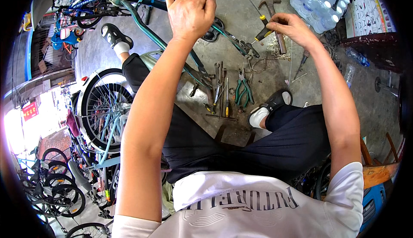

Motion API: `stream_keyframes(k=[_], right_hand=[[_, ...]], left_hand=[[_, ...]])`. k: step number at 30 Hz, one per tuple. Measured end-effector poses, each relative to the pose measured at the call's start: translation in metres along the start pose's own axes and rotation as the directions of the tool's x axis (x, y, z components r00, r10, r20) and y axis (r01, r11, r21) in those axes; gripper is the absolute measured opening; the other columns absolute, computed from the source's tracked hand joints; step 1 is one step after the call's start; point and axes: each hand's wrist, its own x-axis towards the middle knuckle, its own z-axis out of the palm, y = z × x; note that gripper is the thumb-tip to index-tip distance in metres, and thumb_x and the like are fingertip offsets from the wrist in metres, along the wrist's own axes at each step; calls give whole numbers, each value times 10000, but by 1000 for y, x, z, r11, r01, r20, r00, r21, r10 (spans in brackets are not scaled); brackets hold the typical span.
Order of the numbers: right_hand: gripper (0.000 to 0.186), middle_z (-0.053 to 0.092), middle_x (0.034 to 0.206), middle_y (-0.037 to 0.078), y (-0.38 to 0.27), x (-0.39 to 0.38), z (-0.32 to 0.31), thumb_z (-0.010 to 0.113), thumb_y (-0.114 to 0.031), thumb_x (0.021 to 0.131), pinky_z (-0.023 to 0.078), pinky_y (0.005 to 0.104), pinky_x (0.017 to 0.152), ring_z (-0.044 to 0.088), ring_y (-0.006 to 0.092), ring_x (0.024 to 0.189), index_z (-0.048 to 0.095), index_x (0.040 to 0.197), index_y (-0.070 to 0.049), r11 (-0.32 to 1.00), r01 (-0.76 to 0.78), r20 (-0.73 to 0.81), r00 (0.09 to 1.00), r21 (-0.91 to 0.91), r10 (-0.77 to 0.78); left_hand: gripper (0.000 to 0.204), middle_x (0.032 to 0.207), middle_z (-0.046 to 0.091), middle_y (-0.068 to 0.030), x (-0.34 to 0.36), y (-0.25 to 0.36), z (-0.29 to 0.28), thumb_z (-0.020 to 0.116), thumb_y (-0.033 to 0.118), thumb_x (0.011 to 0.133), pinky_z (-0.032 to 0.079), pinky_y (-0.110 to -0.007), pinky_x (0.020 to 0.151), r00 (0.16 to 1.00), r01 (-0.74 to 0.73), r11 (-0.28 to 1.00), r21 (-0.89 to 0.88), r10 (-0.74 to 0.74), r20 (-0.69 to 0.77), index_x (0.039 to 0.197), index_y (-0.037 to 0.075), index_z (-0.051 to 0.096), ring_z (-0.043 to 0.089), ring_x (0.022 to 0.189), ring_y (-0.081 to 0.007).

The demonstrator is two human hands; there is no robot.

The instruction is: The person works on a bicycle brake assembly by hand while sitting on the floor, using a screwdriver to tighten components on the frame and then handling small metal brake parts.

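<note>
A teal bicycle frame point(144, 29) lies slanting across the top middle. My left hand point(191, 15) is closed over its upper tube, the fingers curled and partly hidden from view. To the right of it, my right hand point(294, 28) pinches a screwdriver point(261, 33) by its black and yellow handle. The long thin shaft points up and left, toward the top edge. Just behind these fingers a hammer point(279, 43) with a wooden handle rests on the concrete floor.
Green-handled pliers point(244, 92), wrenches point(218, 81) and another screwdriver point(227, 109) lie between my feet. Wrapped water bottles point(320, 1) stand at the upper right. A bicycle wheel point(105, 104) is near my left leg, with several bicycles point(60, 186) farther left.
</note>
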Motion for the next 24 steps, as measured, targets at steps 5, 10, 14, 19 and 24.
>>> stream_keyframes(k=[5, 10, 14, 19, 24], right_hand=[[535, 601, 734, -5, 1, 9, 10, 689, -552, 929, 412, 291, 642, 535, 95, 695, 728, 886, -20, 994, -94, -82, 993, -57, 89], [544, 581, 677, -14, 12, 21, 25, 660, -555, 942, 399, 330, 601, 513, 119, 625, 733, 860, -23, 982, -187, -151, 971, 9, 187], [562, 660, 844, 42, -7, 20, 24, 605, -587, 954, 465, 357, 718, 594, 174, 755, 747, 1025, -48, 931, -268, -119, 962, -247, 246], [802, 561, 1387, 161, 21, 8, 16, 536, -714, 924, 397, 410, 1077, 492, 254, 1326, 595, 1396, -68, 992, -53, 128, 991, 118, 38], [792, 643, 1145, 159, 44, 5, 22, 637, -647, 920, 504, 359, 896, 642, 204, 1067, 555, 1369, 0, 983, -167, -49, 984, 79, 172]], left_hand=[[256, 787, 712, 3, 1, 1, 0, 621, 295, 942, 422, -407, 876, 1000, -4, 1000, 11, 4, 2, 816, 125, 764, 642, 776, -249], [254, 772, 700, -1, 1, 0, 2, 621, 293, 942, 420, -407, 870, 1000, -13, 1000, 5, 13, -10, 805, 127, 754, 639, 774, -253], [267, 722, 677, -12, 0, -2, 5, 633, 276, 916, 419, -425, 852, 997, -38, 999, -30, 35, -71, 719, 112, 708, 621, 728, -267], [269, 721, 676, -12, 1, -1, 5, 630, 273, 916, 419, -425, 850, 997, -35, 999, -35, 33, -74, 712, 113, 704, 619, 724, -268], [250, 756, 686, -3, 2, 0, 4, 615, 285, 936, 420, -411, 849, 999, -28, 1000, -4, 27, -32, 787, 130, 742, 631, 757, -261]])
